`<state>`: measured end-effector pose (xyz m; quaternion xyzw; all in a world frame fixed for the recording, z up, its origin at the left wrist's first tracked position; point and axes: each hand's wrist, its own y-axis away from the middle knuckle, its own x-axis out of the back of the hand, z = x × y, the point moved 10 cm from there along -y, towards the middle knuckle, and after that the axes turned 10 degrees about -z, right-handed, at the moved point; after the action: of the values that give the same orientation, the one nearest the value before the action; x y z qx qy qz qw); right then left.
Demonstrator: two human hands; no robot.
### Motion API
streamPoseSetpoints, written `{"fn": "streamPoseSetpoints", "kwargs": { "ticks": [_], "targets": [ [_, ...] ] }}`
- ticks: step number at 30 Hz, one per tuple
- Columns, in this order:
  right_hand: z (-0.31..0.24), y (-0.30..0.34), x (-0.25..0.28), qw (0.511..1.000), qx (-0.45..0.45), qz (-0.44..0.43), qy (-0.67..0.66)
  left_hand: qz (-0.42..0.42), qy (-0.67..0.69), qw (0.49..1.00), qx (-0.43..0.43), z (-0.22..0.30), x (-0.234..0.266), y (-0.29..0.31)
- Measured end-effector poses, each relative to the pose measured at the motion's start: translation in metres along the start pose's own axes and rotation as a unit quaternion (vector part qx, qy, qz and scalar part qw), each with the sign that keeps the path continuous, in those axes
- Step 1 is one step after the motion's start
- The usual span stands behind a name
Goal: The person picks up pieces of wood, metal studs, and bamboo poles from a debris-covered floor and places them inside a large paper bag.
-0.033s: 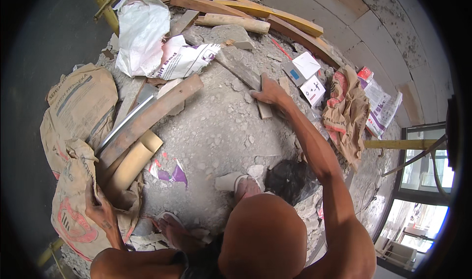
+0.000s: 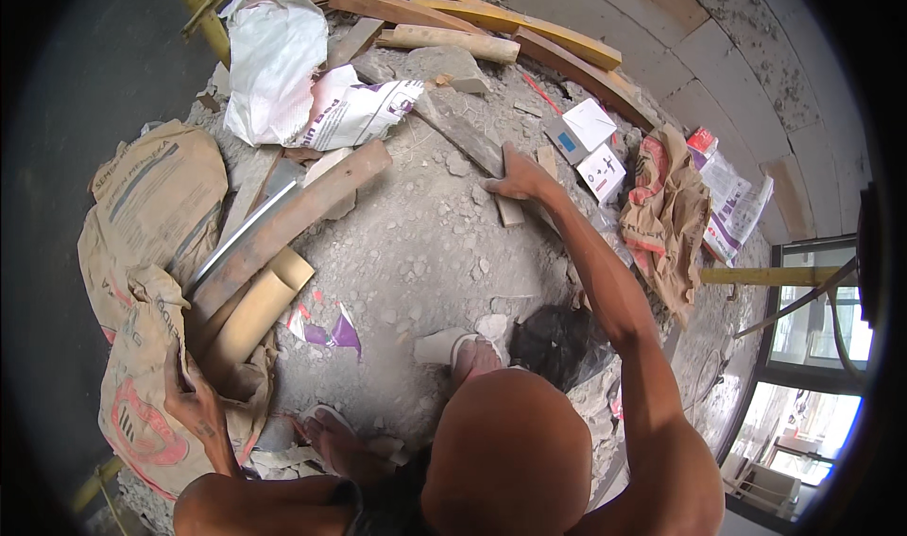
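Observation:
My right hand [image 2: 521, 173] reaches forward and is closed around the near end of a dusty wooden plank [image 2: 463, 136] lying on the rubble. A shorter piece of wood [image 2: 510, 212] shows just below that hand. At the left, my left hand [image 2: 196, 406] grips the mouth of a brown paper cement sack [image 2: 142, 385]. Out of the sack stick a long wooden board [image 2: 302, 210], a thin metal strip [image 2: 248, 231] and a tan tube-like piece [image 2: 250, 314]. The sack's folds hide their lower ends and part of my left fingers.
Broken concrete and dust [image 2: 406, 234] cover the ground. Long timbers [image 2: 529, 35] lie along the far side, near a white woven sack [image 2: 274, 59]. Right of my right hand are a white box [image 2: 586, 125] and a crumpled paper sack [image 2: 666, 220]. A black plastic bag [image 2: 557, 347] lies beside my foot.

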<state>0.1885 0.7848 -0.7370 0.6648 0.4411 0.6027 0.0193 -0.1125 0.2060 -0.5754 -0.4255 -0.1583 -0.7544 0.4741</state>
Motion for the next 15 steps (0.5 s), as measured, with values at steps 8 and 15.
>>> {"fn": "streamPoseSetpoints", "kwargs": {
  "ticks": [8,15],
  "targets": [
    [0.023,0.011,-0.014,0.996,-0.011,-0.019,-0.081,0.026,0.02,0.999,-0.007,0.004,0.007,0.004],
    [0.032,0.077,0.07,0.997,-0.067,0.028,0.026,0.01,0.027,0.999,0.026,-0.013,0.017,0.009]
  ]
}}
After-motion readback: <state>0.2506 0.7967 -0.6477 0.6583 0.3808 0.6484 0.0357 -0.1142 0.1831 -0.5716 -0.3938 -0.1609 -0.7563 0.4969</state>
